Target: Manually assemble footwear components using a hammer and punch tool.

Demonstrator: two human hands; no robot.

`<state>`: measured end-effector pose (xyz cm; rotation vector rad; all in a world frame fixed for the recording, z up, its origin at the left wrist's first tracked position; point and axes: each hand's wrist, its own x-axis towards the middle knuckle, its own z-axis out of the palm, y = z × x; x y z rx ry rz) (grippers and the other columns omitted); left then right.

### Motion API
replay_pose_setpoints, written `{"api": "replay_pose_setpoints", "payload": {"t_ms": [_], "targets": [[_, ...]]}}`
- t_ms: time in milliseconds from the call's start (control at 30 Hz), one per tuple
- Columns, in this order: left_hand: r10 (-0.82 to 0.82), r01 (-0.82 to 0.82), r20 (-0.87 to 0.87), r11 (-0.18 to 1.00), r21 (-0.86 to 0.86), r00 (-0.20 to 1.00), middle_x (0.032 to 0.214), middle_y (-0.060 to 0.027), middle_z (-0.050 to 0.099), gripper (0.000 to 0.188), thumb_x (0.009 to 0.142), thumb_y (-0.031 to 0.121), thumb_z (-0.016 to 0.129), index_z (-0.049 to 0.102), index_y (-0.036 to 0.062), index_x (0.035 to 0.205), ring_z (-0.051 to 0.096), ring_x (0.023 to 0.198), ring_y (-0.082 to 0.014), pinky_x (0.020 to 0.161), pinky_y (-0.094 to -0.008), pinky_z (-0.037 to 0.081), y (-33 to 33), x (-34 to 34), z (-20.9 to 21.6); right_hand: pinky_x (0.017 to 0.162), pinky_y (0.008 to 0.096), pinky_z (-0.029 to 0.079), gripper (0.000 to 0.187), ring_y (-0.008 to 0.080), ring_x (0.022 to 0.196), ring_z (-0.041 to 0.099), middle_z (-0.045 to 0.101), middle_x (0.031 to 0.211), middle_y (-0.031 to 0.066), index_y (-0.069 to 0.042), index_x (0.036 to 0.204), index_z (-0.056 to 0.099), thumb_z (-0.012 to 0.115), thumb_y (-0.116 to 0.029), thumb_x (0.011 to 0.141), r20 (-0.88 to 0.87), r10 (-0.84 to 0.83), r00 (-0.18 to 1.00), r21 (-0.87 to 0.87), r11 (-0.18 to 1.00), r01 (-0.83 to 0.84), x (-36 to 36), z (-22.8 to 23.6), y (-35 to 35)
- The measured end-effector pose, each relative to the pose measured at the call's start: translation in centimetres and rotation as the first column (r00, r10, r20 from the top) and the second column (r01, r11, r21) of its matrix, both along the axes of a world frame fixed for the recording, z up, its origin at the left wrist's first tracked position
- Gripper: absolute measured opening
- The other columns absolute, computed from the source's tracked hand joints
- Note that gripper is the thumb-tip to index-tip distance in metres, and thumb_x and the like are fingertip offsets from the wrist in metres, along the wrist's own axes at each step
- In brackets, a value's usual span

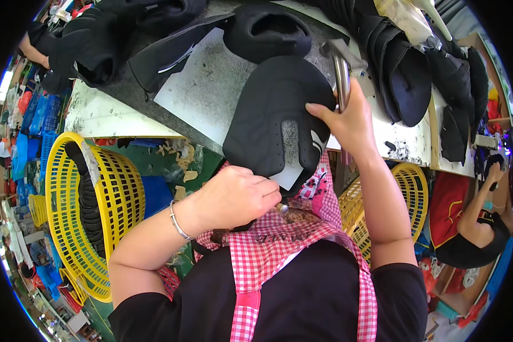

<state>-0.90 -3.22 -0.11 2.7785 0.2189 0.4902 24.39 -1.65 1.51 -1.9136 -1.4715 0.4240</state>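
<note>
A person in a black top and a red-and-white checked apron [302, 239] worked at the near edge of a grey workbench [211, 80], seen from above. A black shoe upper [276, 114] stood at the middle of the view, its near end over the bench edge and close to the person's chest, its far end lying on the bench.

The left hand [233, 196], with a thin silver bracelet [178, 223] at the wrist, was closed in a fist at the near lower edge of the upper, gripping what looked like a small metal tool whose tip showed just beside the knuckles. The right hand [347, 117] was wrapped around the handle of a metal hammer [342, 71], its thumb pressing on the upper's right edge.

The upper looked light and soft, a pliable fabric that would bend and fold, so it seemed best held along its rim, where both hands were. It did not look fragile or slippery.

More black uppers [404, 68] were stacked on the far right of the bench, and others lay on the far left. A yellow plastic basket [97, 211] stood on the floor to the left, holding black pieces, and a second yellow basket [410, 188] stood to the right. Another person's arm [479, 205] showed at the far right.
</note>
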Motion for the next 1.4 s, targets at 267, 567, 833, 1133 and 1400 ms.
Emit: {"api": "replay_pose_setpoints", "payload": {"t_ms": [267,567,833,1133,1400], "targets": [[0.331,-0.052,0.274,0.717,-0.695,0.903,0.091,-0.0095,0.071,0.011,0.084,-0.002,0.069,0.069,0.0029,0.094,0.07,0.083,-0.0185,0.075,-0.0306,0.055,2.3,1.8,1.8,0.064,0.0402,0.046,0.048,0.0309,0.066,0.057,0.058,0.075,0.0155,0.002,0.094,0.051,0.084,-0.028,0.075,0.013,-0.036,0.999,-0.073,0.997,0.037,-1.0,0.2,-0.2],[0.503,-0.292,0.007,0.513,-0.807,0.864,0.083,-0.005,0.069,0.012,0.095,0.01,0.063,0.066,-0.001,0.098,0.062,0.07,-0.0086,0.062,-0.0233,0.05,3.0,3.5,-0.5,0.057,0.0303,0.044,0.023,0.0139,0.059,0.055,0.058,0.07,0.0083,0.0,0.103,0.061,0.068,-0.017,0.09,-0.171,0.037,0.985,-0.163,0.984,-0.065,1.9,4.9,-10.3],[0.405,-0.269,-0.038,0.531,-0.804,0.914,0.07,0.0006,0.063,0.012,0.092,0.01,0.066,0.07,-0.0013,0.093,0.051,0.063,-0.0011,0.057,-0.0199,0.042,3.0,4.1,1.1,0.064,0.0489,0.048,0.028,0.0467,0.074,0.061,0.061,0.081,0.0247,-0.001,0.116,0.058,0.065,-0.012,0.091,-0.043,0.303,0.952,-0.129,0.943,-0.306,0.0,2.7,-12.8],[0.407,-0.298,-0.029,0.616,-0.73,0.913,0.072,-0.0038,0.067,0.011,0.091,0.009,0.068,0.07,-0.0015,0.093,0.055,0.062,-0.0039,0.058,-0.0231,0.046,2.9,4.4,0.5,0.049,0.0303,0.038,0.021,0.015,0.049,0.048,0.052,0.06,0.0069,0.0,0.095,0.056,0.063,-0.02,0.095,-0.196,0.121,0.973,-0.253,0.953,-0.169,2.0,5.6,-11.4],[0.375,-0.357,0.147,0.924,-0.134,0.915,0.075,-0.0085,0.058,0.014,0.081,0.014,0.073,0.065,0.0071,0.09,0.064,0.067,-0.0287,0.059,-0.0373,0.052,-0.2,5.1,0.4,0.046,0.0351,0.035,0.025,0.0266,0.046,0.051,0.052,0.06,0.0122,-0.002,0.091,0.052,0.059,-0.025,0.097,0.404,0.411,0.817,0.09,0.871,-0.483,1.2,6.7,-11.8]]}}
